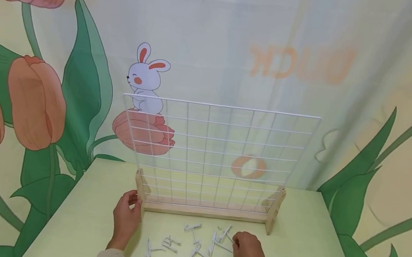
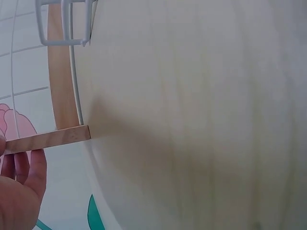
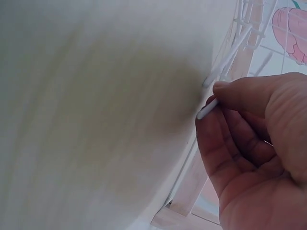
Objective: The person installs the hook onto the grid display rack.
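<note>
pale green surface [image 1: 311, 248] stood before a tulip-print backdrop. left hand [image 1: 126, 216] gripped the left wooden foot [image 1: 140, 191] of the upright wire grid panel [image 1: 215, 147]. right hand [image 1: 250, 251] pinched one white clip [image 3: 207, 109] from the scattered clips [image 1: 194, 243] just in front of the wooden base. risk: the light panel could tip if the left grip slackened; the thin clip could slip from the pinch.
</note>
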A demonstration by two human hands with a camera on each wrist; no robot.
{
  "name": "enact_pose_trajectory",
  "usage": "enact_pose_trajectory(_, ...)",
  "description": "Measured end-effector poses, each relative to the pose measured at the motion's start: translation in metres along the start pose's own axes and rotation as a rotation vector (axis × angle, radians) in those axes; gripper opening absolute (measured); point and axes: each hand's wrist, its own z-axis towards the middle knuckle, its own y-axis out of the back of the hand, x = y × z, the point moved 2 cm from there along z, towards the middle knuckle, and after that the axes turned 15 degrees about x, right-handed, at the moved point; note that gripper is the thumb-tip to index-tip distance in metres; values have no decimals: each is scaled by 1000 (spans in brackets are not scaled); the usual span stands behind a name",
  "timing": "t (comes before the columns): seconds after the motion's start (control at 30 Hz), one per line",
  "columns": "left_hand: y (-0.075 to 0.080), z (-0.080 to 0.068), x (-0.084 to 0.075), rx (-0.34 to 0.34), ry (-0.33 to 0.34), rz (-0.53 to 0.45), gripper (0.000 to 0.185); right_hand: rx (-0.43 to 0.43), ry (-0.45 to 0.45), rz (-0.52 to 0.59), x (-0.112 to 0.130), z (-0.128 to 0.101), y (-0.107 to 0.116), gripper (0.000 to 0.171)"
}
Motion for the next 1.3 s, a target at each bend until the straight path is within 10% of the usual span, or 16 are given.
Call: enact_pose_trajectory(1.3, 2, 0, -1, -4, -12, 42, 28, -297, -2, -58, 34, -22, 79, 7)
